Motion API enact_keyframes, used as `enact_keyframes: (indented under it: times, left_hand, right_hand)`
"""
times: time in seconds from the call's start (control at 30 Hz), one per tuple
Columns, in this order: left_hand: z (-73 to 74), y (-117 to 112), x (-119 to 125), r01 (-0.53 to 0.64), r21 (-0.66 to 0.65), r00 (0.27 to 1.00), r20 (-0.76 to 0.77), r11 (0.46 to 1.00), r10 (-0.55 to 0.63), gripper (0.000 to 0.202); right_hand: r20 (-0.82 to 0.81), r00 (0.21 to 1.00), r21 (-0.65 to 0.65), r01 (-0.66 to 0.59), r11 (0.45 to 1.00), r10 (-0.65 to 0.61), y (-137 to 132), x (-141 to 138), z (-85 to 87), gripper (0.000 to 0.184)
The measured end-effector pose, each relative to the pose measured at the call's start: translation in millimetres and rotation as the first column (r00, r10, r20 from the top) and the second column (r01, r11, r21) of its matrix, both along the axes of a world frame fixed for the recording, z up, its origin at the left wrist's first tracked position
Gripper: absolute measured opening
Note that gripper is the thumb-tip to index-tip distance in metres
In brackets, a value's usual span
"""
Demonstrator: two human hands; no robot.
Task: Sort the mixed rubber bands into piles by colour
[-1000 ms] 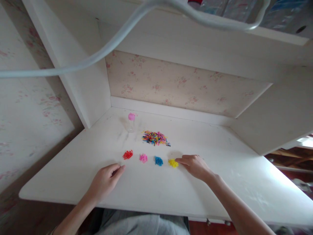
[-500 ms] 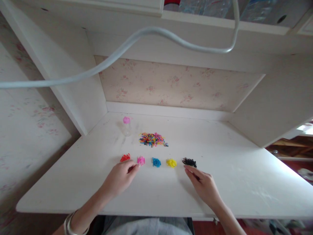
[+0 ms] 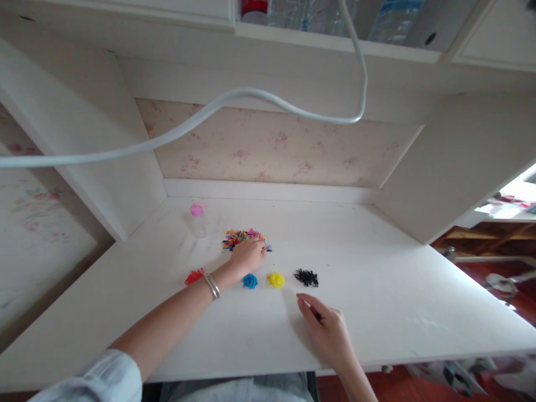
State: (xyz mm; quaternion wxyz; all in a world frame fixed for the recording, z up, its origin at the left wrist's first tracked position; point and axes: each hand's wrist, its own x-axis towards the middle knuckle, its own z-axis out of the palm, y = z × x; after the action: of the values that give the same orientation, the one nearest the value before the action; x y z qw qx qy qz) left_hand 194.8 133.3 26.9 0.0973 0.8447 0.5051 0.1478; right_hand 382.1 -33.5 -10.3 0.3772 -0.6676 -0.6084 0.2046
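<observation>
My left hand reaches over the white desk and rests on the mixed multicoloured pile of small bands, fingers curled into it. In a row nearer me lie a red heap, a blue heap, a yellow heap and a black heap. My left wrist, with silver bangles, hides the pink heap. My right hand lies on the desk below the black heap, fingers loosely bent, nothing seen in it.
A small clear bottle with a pink cap stands at the back left. A white cable hangs across the view. White side panels close in the desk; bottles stand on the shelf above.
My left hand moved from beside the pink heap up onto the mixed pile. My right hand drew back from the black heap toward me. The camera shifted.
</observation>
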Motion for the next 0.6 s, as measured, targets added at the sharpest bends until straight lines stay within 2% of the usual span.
enact_keyframes:
  times: [0.33, 0.47, 0.6]
  left_hand:
    - [-11.9, 9, 10, 0.016, 0.023, 1.000, -0.022, 1.000, -0.015, 0.025]
    - [-8.6, 7, 8, 0.017, 0.037, 1.000, 0.006, 0.999, -0.018, 0.024]
    - [1.9, 2, -1, 0.032, 0.054, 0.998, 0.049, 0.998, -0.035, 0.025]
  right_hand:
    - [-0.013, 1.000, 0.015, -0.004, 1.000, 0.005, -2, 1, -1.3, 0.036]
    - [-0.016, 1.000, 0.026, -0.012, 1.000, 0.012, -2, 1, -1.6, 0.037]
    - [-0.002, 1.000, 0.030, -0.012, 0.999, 0.012, -2, 0, -2.3, 0.038]
